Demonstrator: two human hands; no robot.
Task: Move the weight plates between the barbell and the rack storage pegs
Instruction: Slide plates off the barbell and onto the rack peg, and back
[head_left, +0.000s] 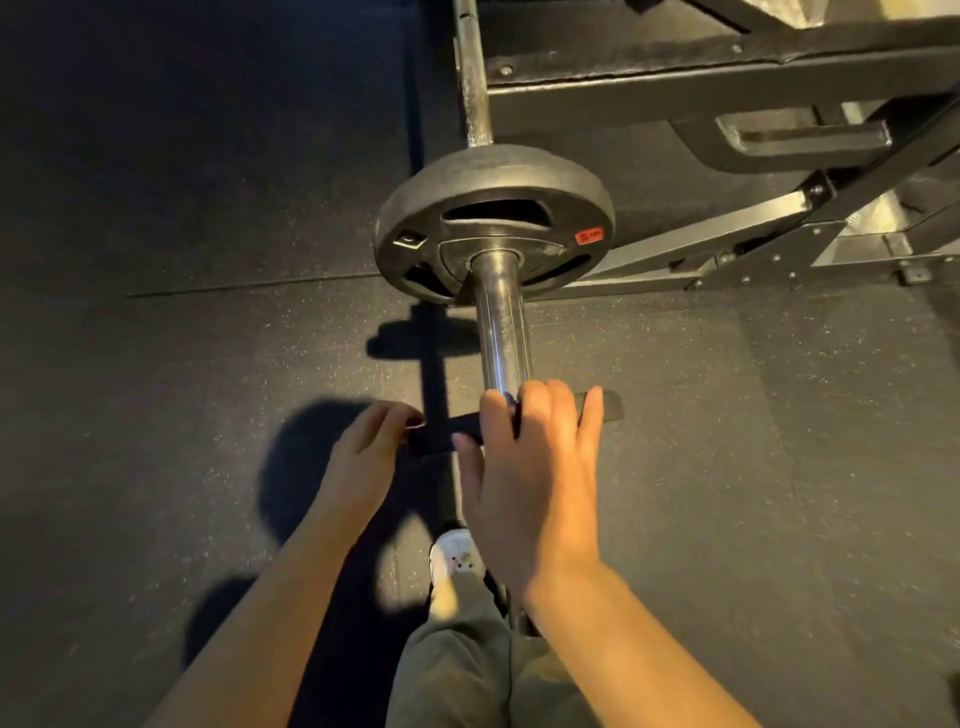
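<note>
Dark speckled rubber floor (208, 364) fills the field, with the black steel rack frame (727, 78) along its far edge and a seam between mats running toward the left edge. We see the barbell (475, 93) extending away from the viewer, its chrome sleeve (504, 332) pointing back toward us. One black weight plate (493, 223), bearing a small red label, sits on the sleeve pushed to its inner end; the rest of the sleeve is bare. At the near tip of the sleeve we note a flat black collar or clamp (447, 428) with arms to either side; its exact type we cannot tell. The right hand (535, 467) lies over it, fingers curled over the sleeve end and the clamp. The left hand (363, 457) pinches the clamp's left arm between thumb and fingertips. A white shoe (452, 556) and olive trouser leg (457, 649) appear below.

We judge the task to be at an early or middle stage: the clamp is at the sleeve's end, away from the plate, and the plate remains mounted. No storage pegs are visible, so we cannot say how many plates are stored.
</note>
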